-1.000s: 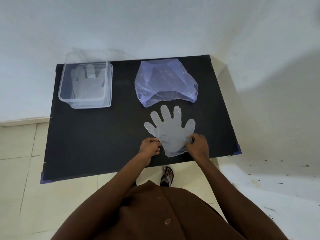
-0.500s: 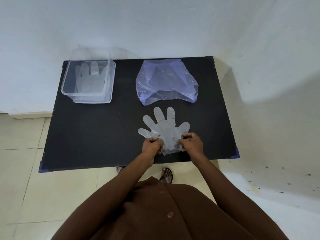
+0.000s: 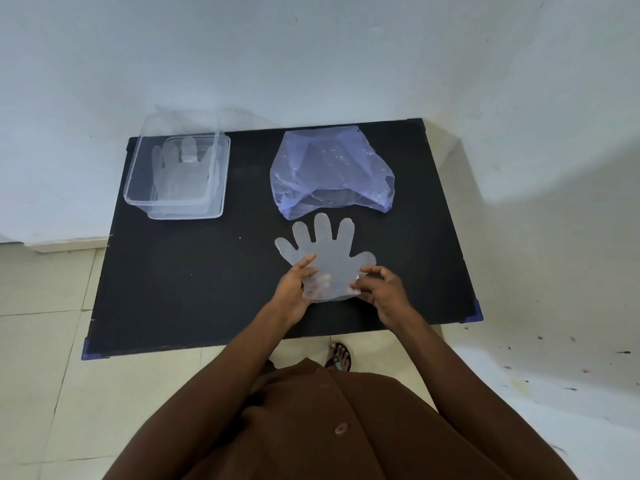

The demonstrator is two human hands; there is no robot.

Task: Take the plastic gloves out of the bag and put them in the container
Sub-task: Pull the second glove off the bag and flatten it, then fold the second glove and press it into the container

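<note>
A clear plastic glove point(image 3: 329, 258) is spread flat near the front of the black table point(image 3: 194, 282), fingers pointing away from me. My left hand point(image 3: 294, 289) grips its cuff on the left, fingers slid under the film. My right hand point(image 3: 379, 289) pinches the cuff's right edge. A crumpled bluish plastic bag point(image 3: 329, 171) lies just behind the glove, mouth toward me, with more glove material showing inside. At the back left stands a clear container point(image 3: 138, 181) with a glove point(image 3: 180, 171) lying in it.
The table stands against a white wall point(image 3: 311, 64) at the back and another on the right. Tiled floor point(image 3: 45, 341) lies to the left and front. My sandalled foot point(image 3: 341, 355) shows below the front edge.
Both hands have shifted their hold on the glove's cuff; the left fingers now sit under the film. The glove has moved slightly left and lifted at the cuff. The camera view has shifted.
</note>
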